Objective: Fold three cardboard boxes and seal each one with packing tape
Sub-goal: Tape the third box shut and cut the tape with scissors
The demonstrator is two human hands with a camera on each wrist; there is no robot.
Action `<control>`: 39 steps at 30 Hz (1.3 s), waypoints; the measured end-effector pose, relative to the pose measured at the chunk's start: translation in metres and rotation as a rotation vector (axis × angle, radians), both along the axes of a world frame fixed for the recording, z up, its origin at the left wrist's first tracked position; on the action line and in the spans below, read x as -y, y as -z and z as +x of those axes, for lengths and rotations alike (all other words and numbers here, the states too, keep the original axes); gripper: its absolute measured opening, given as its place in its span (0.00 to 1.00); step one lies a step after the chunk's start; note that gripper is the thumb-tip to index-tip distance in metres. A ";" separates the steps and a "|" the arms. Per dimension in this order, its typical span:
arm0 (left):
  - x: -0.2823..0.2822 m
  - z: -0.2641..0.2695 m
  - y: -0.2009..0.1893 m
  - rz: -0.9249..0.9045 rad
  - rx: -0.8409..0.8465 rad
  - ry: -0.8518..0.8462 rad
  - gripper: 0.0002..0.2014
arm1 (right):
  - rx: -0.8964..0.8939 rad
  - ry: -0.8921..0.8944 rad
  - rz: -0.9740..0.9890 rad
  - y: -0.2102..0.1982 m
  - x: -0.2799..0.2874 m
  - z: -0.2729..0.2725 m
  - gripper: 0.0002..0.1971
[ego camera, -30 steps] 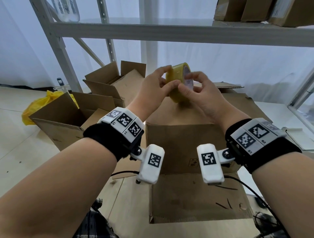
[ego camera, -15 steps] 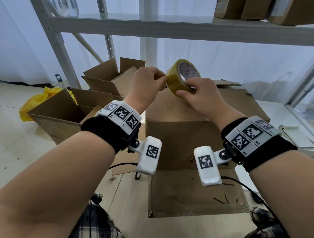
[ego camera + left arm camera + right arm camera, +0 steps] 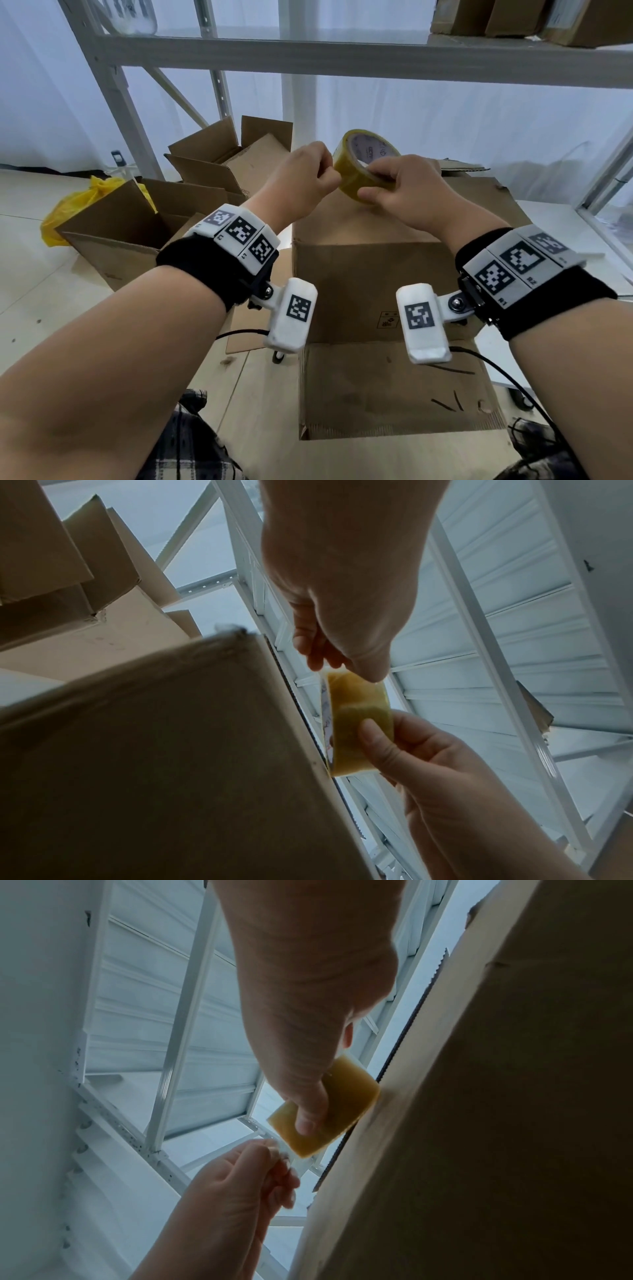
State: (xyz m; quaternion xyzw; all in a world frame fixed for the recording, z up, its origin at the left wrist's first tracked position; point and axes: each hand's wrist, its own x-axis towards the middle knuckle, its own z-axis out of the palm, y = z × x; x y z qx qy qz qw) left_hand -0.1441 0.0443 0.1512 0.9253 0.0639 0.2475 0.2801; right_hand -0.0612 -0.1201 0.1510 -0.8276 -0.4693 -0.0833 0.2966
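**A:** What are the hands doing?

**B:** The right hand (image 3: 402, 192) grips the roll of packing tape (image 3: 359, 171), thumb on the yellow outer band and fingers over the rim into the core. The left hand (image 3: 301, 181) is curled at the roll's left edge; the right wrist view shows its fingertips (image 3: 279, 1153) pinching a small pale tab, which I take to be the tape's free end (image 3: 291, 1156).

**A:** And where is the roll?

**B:** In the air, above the far part of the nearest cardboard box (image 3: 373, 287), which stands in front of the person with its near flap hanging down toward them. I see no tape on it.

**A:** So which step is this?

**B:** Starting the tape, I'd judge: the end is lifted, but hardly any strip is drawn out.

**A:** What does the next move call for?

**B:** Probably pulling the hands apart to free a length, the right hand letting the roll turn without losing it, then laying the strip along the box's seam. A weak pinch could let the end snap back onto the roll.

**A:** The other boxes?

**B:** Two open boxes (image 3: 137, 226) sit to the left, flaps up, beside a yellow bag (image 3: 68, 212). A metal shelf frame (image 3: 308, 58) stands beyond.
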 end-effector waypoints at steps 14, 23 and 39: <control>-0.005 -0.003 0.001 -0.553 0.080 0.082 0.10 | 0.006 0.015 0.006 0.003 0.001 0.003 0.01; -0.008 -0.006 -0.003 -0.447 -0.077 0.104 0.02 | 0.145 0.058 -0.122 -0.006 0.005 -0.004 0.14; 0.014 0.000 -0.005 -0.900 -0.032 0.048 0.05 | 0.143 0.168 -0.157 -0.017 0.004 -0.011 0.18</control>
